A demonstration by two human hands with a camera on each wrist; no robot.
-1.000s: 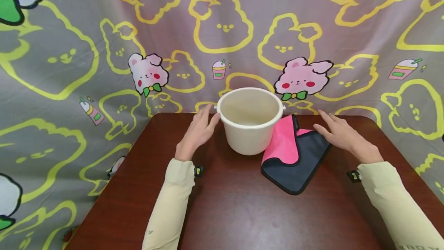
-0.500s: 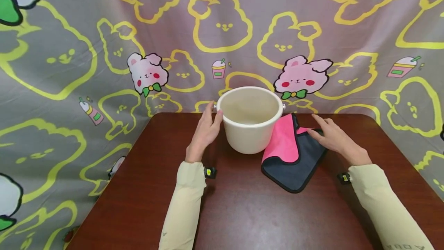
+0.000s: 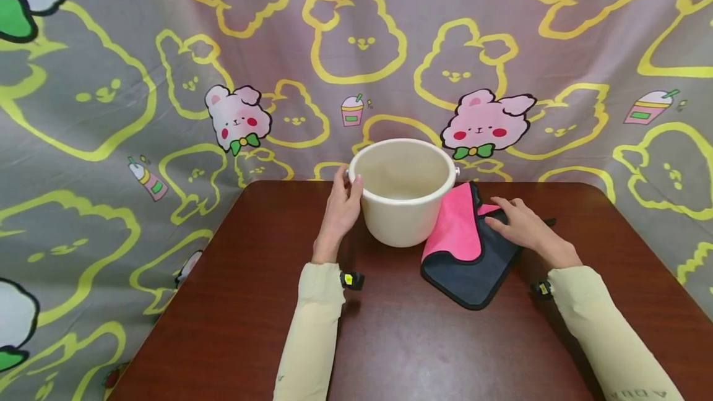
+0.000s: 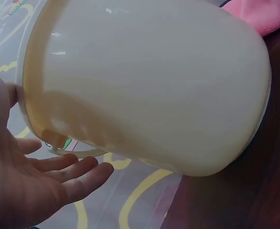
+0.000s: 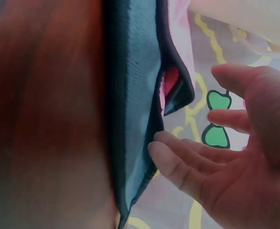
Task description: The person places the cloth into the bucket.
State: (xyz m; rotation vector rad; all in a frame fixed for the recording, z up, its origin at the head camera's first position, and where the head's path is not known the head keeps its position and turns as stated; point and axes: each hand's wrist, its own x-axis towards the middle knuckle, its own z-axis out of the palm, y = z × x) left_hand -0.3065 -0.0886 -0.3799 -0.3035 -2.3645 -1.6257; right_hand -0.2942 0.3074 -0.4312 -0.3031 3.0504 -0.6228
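Two hands, both near the bucket, so take that cream bucket as your landmark. Your left hand lies against the bucket's left wall, fingers straight and close together, with the thumb up by the rim; in the left wrist view the fingers stretch relaxed past the wall and curl round nothing, and you cannot tell there whether the palm presses the plastic or only rests beside it. Your right hand lies to the right of the bucket, its fingers loosely spread and nearly straight, resting on the dark upper face of the cloth, gripping nothing. That cloth is grey with a black edge and a pink underside; its pink flap is folded up and leans against the bucket's right wall, while the grey part lies flat, running from the bucket toward you. Bucket and cloth sit on the brown table, at its far edge. Behind the bucket hangs a grey curtain printed with yellow outlines and pink rabbits. Pale sleeves cover both forearms.
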